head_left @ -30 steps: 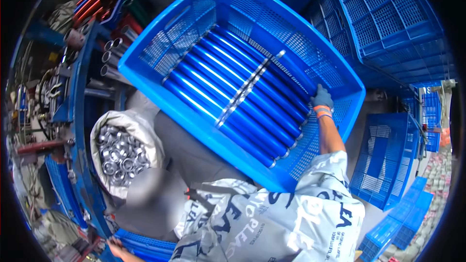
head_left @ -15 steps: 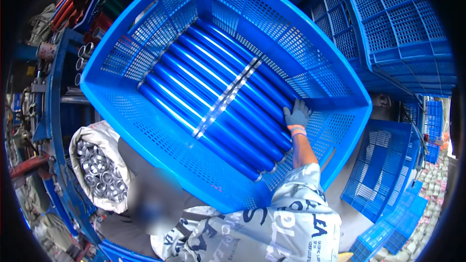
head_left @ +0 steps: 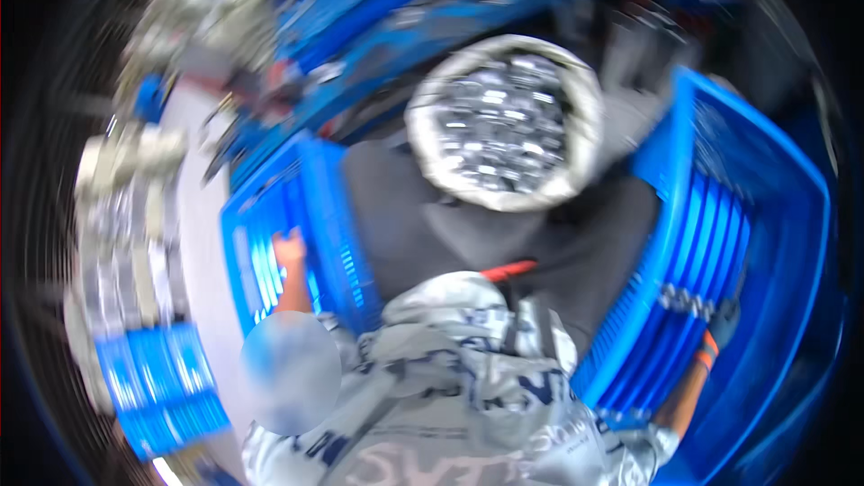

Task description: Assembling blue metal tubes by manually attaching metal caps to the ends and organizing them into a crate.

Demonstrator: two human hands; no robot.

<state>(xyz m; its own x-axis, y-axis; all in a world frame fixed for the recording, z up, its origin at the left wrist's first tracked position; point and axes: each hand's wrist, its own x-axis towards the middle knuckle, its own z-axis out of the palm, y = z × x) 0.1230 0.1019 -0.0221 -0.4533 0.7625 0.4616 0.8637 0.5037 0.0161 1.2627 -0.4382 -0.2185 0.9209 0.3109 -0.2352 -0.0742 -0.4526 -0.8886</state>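
Observation:
My left hand (head_left: 290,248), bare, reaches into a blue plastic basket (head_left: 326,207) on the left. It is over blue tubes (head_left: 263,261) lying there, its fingers smeared by motion. My right hand (head_left: 724,322), in a grey glove with an orange cuff, is inside a large blue crate (head_left: 814,216) on the right. Its fingers look stretched out along a row of shiny blue tubes (head_left: 646,360), near the silvery band where their ends meet. Whether either hand touches a tube is too blurred to say.
Between my legs stands a pale sack (head_left: 421,130) full of silvery metal rings (head_left: 504,121). A blue metal frame (head_left: 486,4) runs behind it. More blue tubes or crates (head_left: 162,378) and pale bundles (head_left: 126,243) are at far left.
My view has swung left, so the large crate now appears at the right and the ring sack in the middle. My left hand has come into sight over the left basket; my right stays in the crate.

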